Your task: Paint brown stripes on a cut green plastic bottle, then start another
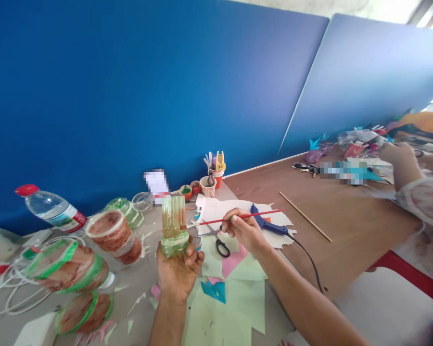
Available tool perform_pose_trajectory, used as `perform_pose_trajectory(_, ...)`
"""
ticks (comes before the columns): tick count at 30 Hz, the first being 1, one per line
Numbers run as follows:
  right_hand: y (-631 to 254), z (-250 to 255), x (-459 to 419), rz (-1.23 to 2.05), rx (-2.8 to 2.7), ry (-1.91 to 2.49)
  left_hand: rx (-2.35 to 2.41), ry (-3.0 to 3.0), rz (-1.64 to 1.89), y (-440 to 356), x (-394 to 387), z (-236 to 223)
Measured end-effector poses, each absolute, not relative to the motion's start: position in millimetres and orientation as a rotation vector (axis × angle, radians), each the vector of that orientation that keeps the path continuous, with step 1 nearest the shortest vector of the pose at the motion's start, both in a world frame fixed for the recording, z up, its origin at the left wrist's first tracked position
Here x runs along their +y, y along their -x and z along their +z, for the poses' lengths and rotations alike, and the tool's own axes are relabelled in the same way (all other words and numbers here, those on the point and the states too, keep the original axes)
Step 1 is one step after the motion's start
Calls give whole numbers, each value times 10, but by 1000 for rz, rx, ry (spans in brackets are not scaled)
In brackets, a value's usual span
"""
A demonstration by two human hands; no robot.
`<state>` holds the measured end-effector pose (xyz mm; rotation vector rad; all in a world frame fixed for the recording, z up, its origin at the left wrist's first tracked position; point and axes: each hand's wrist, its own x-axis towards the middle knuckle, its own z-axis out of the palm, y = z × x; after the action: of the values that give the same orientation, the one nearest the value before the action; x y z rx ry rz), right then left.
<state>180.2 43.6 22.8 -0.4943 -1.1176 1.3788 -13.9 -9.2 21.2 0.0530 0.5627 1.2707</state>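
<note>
My left hand [178, 266] is closed round the base of a clear greenish plastic container [173, 221], held up off the table. Brown paint marks parts of its ribbed wall. Between the fingertips of my right hand [240, 228] is a thin red-handled paintbrush [252, 215]. Its brush end points left and lies at or close to the container's right side; whether it touches, I cannot tell. Below and behind my right hand are black-handled scissors [222, 247] and a blue glue gun [274, 225] on torn white paper.
Brown- and green-painted containers [68, 266], a painted cup [111, 230] and a red-capped water bottle [54, 206] stand left. Paint pots [185, 192] and a cup of plastic cutlery [218, 175] are behind. A wooden stick [305, 216] lies right. Another person's hand [400, 161] works at far right.
</note>
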Motion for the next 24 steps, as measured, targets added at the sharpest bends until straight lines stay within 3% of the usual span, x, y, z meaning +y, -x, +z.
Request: perform_pose_trajectory(24,-1914,178,530,1227,-1369,615,389,-54,1285,191,-97,122)
